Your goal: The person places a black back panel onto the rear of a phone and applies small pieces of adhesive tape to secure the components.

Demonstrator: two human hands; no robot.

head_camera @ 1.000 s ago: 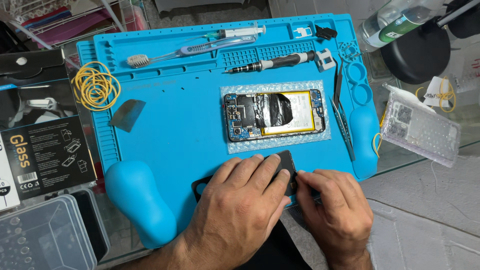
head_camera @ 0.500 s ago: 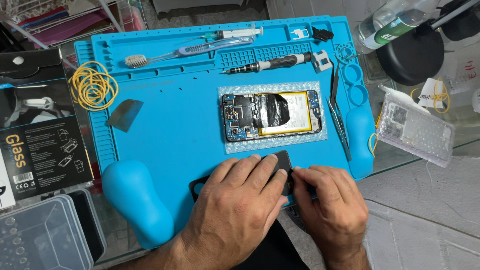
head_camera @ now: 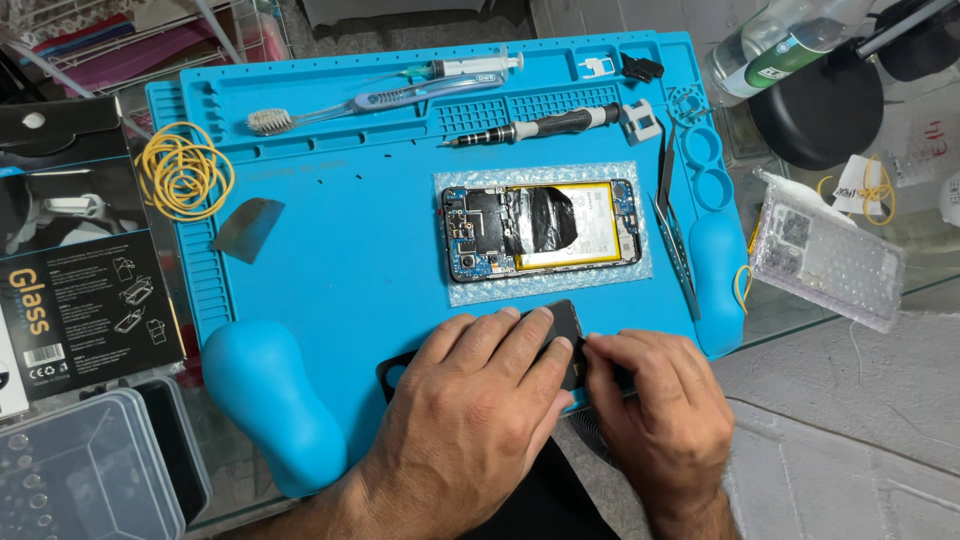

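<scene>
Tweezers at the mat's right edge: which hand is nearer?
Right. The right hand lies just below the tweezers; the left hand sits farther left, over the black cover.

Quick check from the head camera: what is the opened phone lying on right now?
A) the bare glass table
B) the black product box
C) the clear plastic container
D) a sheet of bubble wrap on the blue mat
D: the opened phone lies flat on a sheet of bubble wrap spread on the blue repair mat, above both hands.

Matt blue silicone mat (head_camera: 360,270), glossy black plastic panel (head_camera: 563,322), clear bubble wrap (head_camera: 545,290)
</scene>
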